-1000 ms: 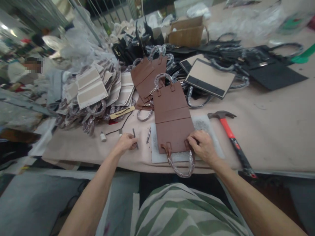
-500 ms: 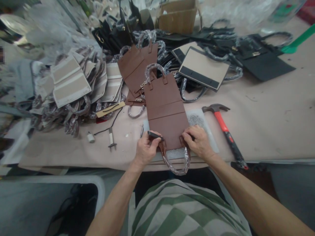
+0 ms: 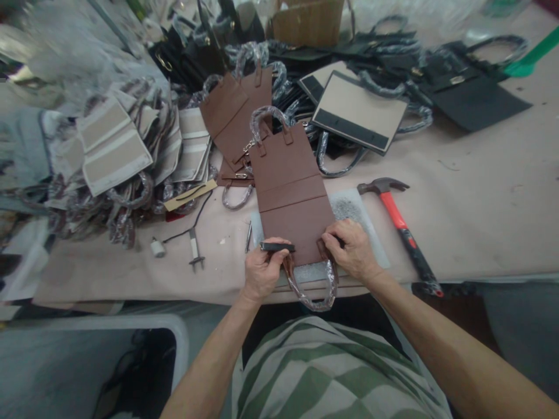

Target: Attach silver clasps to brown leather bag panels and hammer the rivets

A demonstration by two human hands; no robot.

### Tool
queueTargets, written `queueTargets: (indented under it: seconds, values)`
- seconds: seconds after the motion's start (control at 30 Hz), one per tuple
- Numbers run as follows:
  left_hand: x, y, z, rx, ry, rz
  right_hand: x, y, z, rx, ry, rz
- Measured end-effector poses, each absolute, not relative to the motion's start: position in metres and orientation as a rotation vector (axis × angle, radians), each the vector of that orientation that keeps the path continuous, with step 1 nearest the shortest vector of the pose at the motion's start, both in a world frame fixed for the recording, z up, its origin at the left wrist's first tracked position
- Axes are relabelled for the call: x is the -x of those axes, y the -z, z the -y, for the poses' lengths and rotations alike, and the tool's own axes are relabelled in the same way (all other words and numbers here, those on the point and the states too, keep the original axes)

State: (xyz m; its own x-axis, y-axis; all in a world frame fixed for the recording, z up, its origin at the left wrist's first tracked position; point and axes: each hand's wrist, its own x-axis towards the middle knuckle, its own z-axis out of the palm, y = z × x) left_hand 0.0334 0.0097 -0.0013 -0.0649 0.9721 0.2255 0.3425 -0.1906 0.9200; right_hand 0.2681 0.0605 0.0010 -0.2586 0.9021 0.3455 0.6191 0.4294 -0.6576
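Observation:
A brown handbag panel (image 3: 292, 192) lies flat before me, with a plastic-wrapped handle at its far end and another wrapped handle (image 3: 313, 304) toward my body. My left hand (image 3: 264, 272) is closed on a short, black, bar-shaped tool (image 3: 276, 247), held crosswise beside the left tab of the near handle. My right hand (image 3: 351, 247) pinches the right handle tab (image 3: 323, 249) at the panel's edge. Under the panel is a pale translucent board (image 3: 364, 227), dark and worn in one spot.
Right of the board lies a claw hammer (image 3: 395, 212) with a red and black grip. Beige bag panels (image 3: 117, 145) are heaped left; brown panels (image 3: 229, 113) and black bags (image 3: 471, 99) lie behind. A two-pronged tool (image 3: 194, 247) with a cord rests left, near a small white bottle (image 3: 158, 247).
The black tool in my left hand has turned from slanting to nearly level. My right hand keeps its pinch on the tab. The view has shifted slightly.

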Motion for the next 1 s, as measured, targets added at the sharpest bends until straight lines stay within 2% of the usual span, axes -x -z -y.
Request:
queueTargets:
  seconds: [0.87, 1.0]
  values:
    - [-0.048, 0.008, -0.009, -1.918, -1.363, -1.252, -0.267, 0.001, -0.061, 1.293, -0.493, 1.998]
    - [-0.049, 0.006, -0.011, -1.878, -1.356, -1.368, -0.267, 0.000, -0.060, 1.300, -0.492, 1.992]
